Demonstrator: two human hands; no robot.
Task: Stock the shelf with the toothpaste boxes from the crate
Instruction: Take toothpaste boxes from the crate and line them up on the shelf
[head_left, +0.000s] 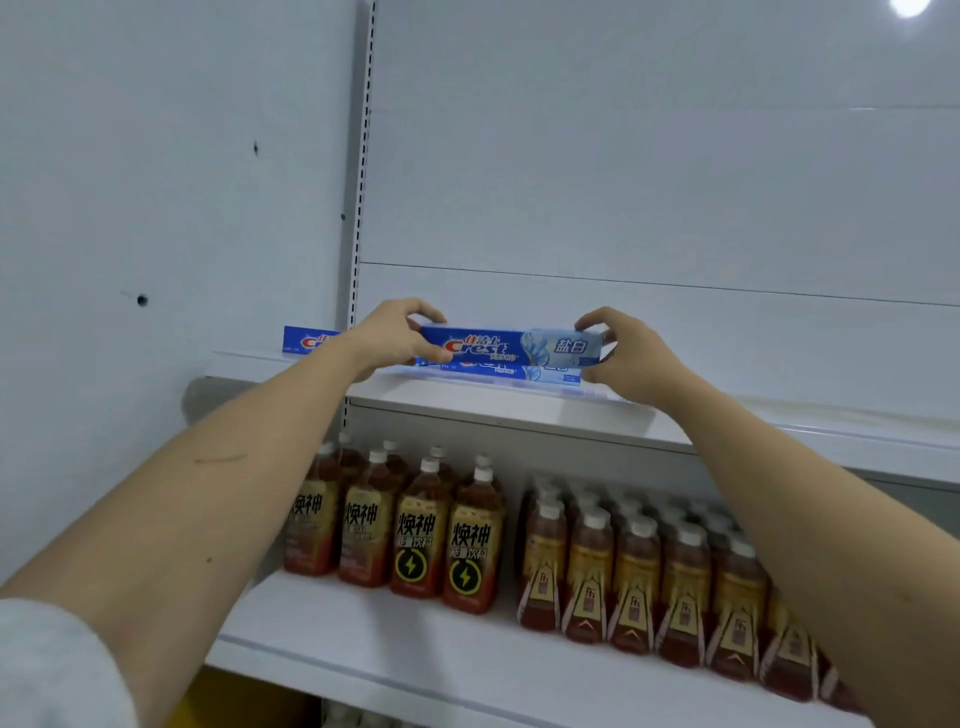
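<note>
At the far left of the upper shelf (519, 410), a blue toothpaste box (307, 340) stands on its long edge, partly hidden behind the left forearm. The left hand (389, 338) pinches the left end of another toothpaste box (511, 345), fingers over the top, thumb underneath. This held box is level, just above a third box (519, 371) lying on the shelf behind the clear front lip; whether the two touch is unclear. The right hand (631, 358) grips the held box's right end, fingers curled round it. On the lower shelf (374, 639), dark drink bottles (415, 525) stand at left and smaller bottles (639, 577) in rows at right.
</note>
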